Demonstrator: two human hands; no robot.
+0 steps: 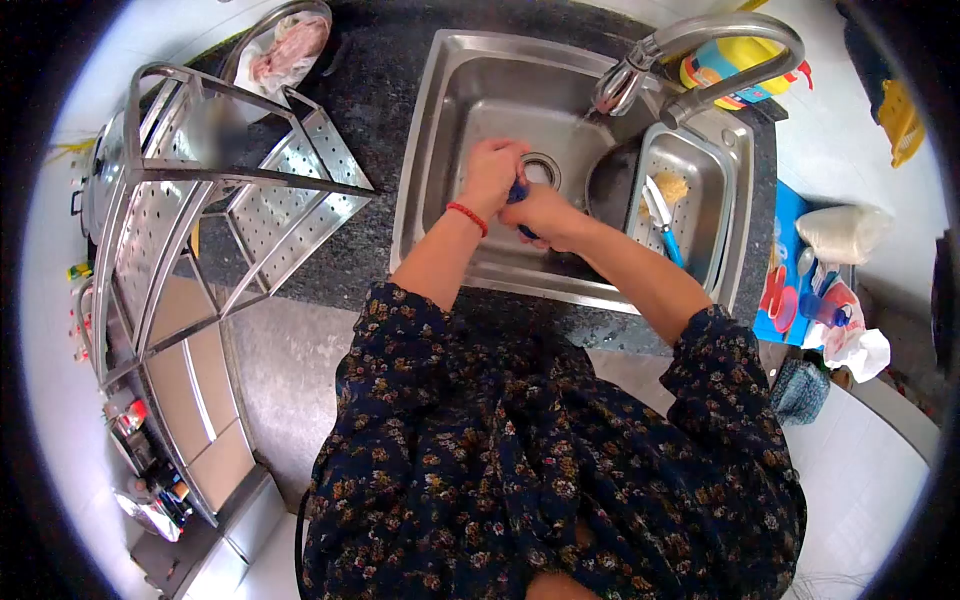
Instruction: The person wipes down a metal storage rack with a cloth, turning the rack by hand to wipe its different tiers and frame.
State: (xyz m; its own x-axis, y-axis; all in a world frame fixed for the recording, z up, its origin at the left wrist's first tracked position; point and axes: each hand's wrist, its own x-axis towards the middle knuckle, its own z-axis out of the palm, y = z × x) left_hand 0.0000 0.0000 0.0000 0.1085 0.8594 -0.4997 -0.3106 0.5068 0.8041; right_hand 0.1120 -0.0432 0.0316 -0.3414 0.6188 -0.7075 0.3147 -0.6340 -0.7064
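Note:
Over the steel sink basin (500,85), my left hand (493,172) and my right hand (543,215) are closed close together. Both grip a bunched dark blue cloth (518,192), mostly hidden by the fingers. Just beyond them is the round drain (541,170). The faucet (625,85) arches over the right side of the basin, its head pointing down. To the right, a small steel tray (715,160) holds a peeler or knife with a blue handle (670,245) and a tan sponge-like pad (672,186).
A perforated metal rack (270,180) stands on the left of the dark countertop (375,110). Behind it, a bowl holds what looks like raw meat in plastic (290,50). A yellow and blue bottle (725,65) is behind the faucet. Spoons and bags lie on a blue surface (785,215) at right.

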